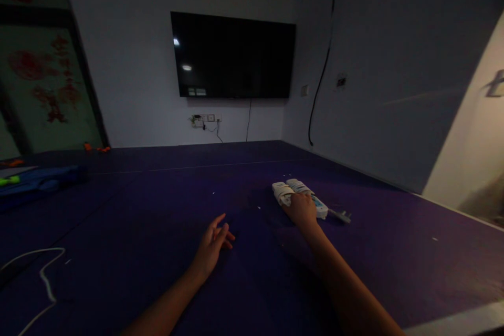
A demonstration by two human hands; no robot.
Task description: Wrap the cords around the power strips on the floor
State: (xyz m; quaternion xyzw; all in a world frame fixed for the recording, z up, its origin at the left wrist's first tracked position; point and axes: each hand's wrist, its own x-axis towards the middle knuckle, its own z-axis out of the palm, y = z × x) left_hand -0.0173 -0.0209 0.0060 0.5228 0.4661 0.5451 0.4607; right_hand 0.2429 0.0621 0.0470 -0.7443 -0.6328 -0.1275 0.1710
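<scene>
A white power strip (321,209) lies on the purple surface, right of the middle, with its pale cord (300,187) wound around it. There seem to be two white bars side by side, partly covered by my hand. The grey plug (343,216) sticks out to the right on a short length of cord. My right hand (303,209) is closed over the near side of the strip, its fingertips hidden behind it. To the left, my left hand (214,241) is held near the surface with fingers apart, holding nothing.
A loose white cable (48,281) curls at the lower left. Blue cloth (51,178) lies at the far left, with orange pieces (87,146) behind it. A television (236,58) hangs on the back wall above sockets (210,117). A black cable (325,63) runs down the right wall.
</scene>
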